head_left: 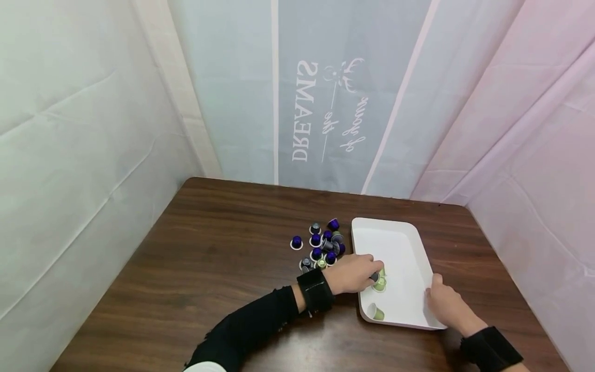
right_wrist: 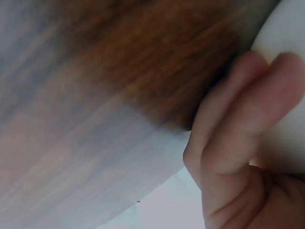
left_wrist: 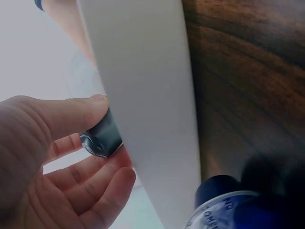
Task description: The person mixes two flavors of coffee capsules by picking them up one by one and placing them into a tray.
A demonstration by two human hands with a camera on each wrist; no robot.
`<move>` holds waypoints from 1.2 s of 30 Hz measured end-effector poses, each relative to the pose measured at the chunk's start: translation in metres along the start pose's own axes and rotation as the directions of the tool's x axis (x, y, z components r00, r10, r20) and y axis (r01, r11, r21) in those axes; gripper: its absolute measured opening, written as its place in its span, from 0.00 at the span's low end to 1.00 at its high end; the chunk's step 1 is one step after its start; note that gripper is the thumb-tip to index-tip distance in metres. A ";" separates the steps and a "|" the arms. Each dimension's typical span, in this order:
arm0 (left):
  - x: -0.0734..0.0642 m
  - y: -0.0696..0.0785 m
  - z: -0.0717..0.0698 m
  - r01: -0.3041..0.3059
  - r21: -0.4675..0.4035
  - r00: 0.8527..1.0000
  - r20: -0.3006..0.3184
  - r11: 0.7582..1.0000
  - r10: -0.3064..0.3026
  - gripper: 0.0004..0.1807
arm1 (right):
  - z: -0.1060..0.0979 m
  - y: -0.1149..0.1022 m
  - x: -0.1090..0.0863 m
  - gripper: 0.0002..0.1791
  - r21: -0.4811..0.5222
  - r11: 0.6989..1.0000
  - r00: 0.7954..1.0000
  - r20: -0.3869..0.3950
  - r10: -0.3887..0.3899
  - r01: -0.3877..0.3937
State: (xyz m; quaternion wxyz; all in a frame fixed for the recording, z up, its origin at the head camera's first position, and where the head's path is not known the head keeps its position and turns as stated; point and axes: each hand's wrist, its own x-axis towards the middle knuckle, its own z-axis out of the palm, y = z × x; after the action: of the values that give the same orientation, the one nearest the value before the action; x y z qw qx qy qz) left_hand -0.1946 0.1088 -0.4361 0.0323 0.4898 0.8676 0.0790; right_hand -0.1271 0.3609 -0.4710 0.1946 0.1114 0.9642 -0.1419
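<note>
Over the left wall of the white tray (head_left: 403, 253), my left hand (head_left: 354, 273) pinches a dark coffee capsule (left_wrist: 102, 136) between thumb and fingers. Just beneath it, light green capsules (head_left: 379, 284) stand in the tray. Another pale green capsule (head_left: 377, 313) lies on its side in the tray's near left corner. My right hand (head_left: 450, 306) grips the tray's right rim near its front corner. In the right wrist view, bent fingers (right_wrist: 238, 129) press against the tray's outer wall.
Left of the tray, a loose cluster of blue, grey and green capsules (head_left: 316, 240) sits on the dark wooden table (head_left: 223, 248). One blue capsule (head_left: 296, 242) stands a little apart. Fabric curtains (head_left: 344, 103) hang behind the table and at both sides.
</note>
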 end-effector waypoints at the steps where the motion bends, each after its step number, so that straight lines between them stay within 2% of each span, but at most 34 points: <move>1: 0.000 0.000 0.001 -0.001 0.001 1.000 0.000 1.000 0.001 0.12 | 0.001 0.001 -0.001 0.25 0.002 1.000 1.000 0.004 0.000 0.000; 10: -0.001 -0.002 0.005 -0.003 0.020 1.000 -0.009 1.000 0.003 0.12 | 0.001 -0.003 -0.002 0.23 -0.010 1.000 1.000 -0.018 0.002 -0.003; 18: 0.000 -0.002 0.003 0.003 0.016 1.000 -0.015 1.000 -0.003 0.12 | 0.000 -0.003 -0.004 0.22 -0.013 0.999 0.998 -0.040 -0.039 0.038; 28: -0.003 -0.006 0.000 0.007 0.007 0.999 -0.048 1.000 -0.007 0.13 | -0.001 -0.002 -0.003 0.23 0.002 1.000 1.000 -0.009 -0.028 0.028; 32: -0.007 -0.017 -0.006 0.012 -0.013 0.995 -0.096 1.000 -0.014 0.11 | -0.001 -0.001 -0.003 0.23 -0.003 0.999 0.999 -0.016 -0.033 0.033; 36: -0.017 -0.042 -0.012 0.077 -0.030 0.988 -0.131 0.997 -0.081 0.07 | -0.001 -0.001 -0.002 0.23 0.000 0.999 0.999 -0.026 -0.033 0.033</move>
State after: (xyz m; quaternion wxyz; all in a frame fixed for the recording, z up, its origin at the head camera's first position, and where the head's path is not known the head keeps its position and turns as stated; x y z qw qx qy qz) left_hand -0.2224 0.0714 -0.4319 -0.0158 0.4484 0.8855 0.1207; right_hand -0.1260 0.3599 -0.4695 0.1796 0.0972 0.9683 -0.1440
